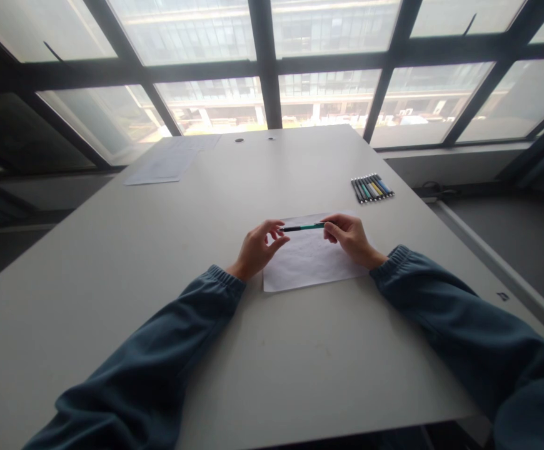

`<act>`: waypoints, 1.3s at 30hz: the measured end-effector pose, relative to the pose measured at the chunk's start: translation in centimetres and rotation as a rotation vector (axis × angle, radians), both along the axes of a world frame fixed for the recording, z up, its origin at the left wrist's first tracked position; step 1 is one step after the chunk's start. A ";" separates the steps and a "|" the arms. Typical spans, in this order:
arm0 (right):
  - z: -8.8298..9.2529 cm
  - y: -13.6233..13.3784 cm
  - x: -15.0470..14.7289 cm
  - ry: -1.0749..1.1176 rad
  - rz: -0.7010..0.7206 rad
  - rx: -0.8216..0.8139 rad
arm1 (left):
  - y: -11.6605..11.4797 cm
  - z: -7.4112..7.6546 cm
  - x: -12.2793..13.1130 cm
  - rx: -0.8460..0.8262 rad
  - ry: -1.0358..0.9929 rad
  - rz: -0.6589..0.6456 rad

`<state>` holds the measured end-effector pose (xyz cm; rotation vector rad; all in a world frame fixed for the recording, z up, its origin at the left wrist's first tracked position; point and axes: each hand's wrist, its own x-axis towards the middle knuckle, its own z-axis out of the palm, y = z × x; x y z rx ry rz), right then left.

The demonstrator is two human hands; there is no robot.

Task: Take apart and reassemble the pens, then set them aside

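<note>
White, flat paper sheets (159,164) lie at the far left of the white, smooth-topped table (112,300). Right of these, a small round table insert (239,140) sits near the far edge. Nearer the camera, the left hand (257,247), in a dark blue elasticated sleeve (159,356), has its thumb and fingertips apart around the black end of a slim black-and-green pen (304,227); whether they touch it cannot be told. The pen is held roughly horizontal above a white, slightly creased paper sheet (307,269). At its green end, the right hand (351,239) clamps the pen between thumb and fingers. Beyond the right hand, a side-by-side row of dark pens with coloured sections (372,189) lies on the table.
</note>
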<state>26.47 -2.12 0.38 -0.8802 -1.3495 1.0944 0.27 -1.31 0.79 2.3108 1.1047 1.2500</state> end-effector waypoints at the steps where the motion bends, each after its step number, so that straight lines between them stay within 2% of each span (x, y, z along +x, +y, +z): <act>1: 0.0 0.0 0.0 -0.003 0.000 -0.002 | 0.0 0.0 0.0 0.011 0.000 0.006; 17: -0.5 0.2 0.3 0.016 0.047 0.010 | -0.1 0.0 0.0 0.150 -0.038 -0.002; 27: -0.6 0.3 0.4 0.003 0.054 -0.003 | -0.3 0.5 -0.2 0.223 0.189 0.013; 32: -0.6 0.3 0.2 0.001 0.071 -0.018 | -0.3 0.4 -0.3 0.211 0.225 -0.007; 39: -0.4 0.2 0.2 -0.007 0.092 -0.015 | -0.3 0.2 -0.2 0.122 0.166 -0.022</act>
